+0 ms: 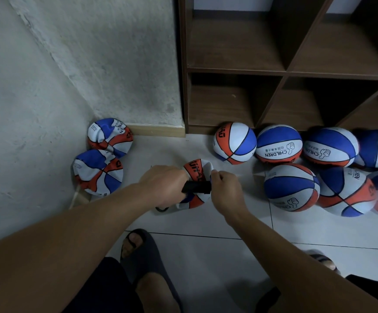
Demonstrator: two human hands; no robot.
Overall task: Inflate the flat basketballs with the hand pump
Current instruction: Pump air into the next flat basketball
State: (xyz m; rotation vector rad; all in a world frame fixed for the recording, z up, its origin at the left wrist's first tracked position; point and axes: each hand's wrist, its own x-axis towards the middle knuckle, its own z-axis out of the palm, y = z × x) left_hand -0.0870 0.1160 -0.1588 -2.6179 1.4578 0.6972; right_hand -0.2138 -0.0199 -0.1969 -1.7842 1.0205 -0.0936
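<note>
A flat, crumpled red, white and blue basketball [196, 170] lies on the floor tiles in front of me. Over it a black hand pump [196, 187] lies crosswise. My left hand [163, 185] grips the pump's left end. My right hand [225, 188] grips its right end, fingers curled. The pump's needle and the ball's valve are hidden behind my hands. Two more flat basketballs lie by the wall at the left, one in the corner [110, 137] and one nearer [98, 172].
Several inflated basketballs [279, 144] lie in a cluster at the right, against a dark brown cubby shelf [285, 72]. A rough white wall [36, 98] closes the left side. My feet in dark slippers [138, 247] stand on the white tiles below.
</note>
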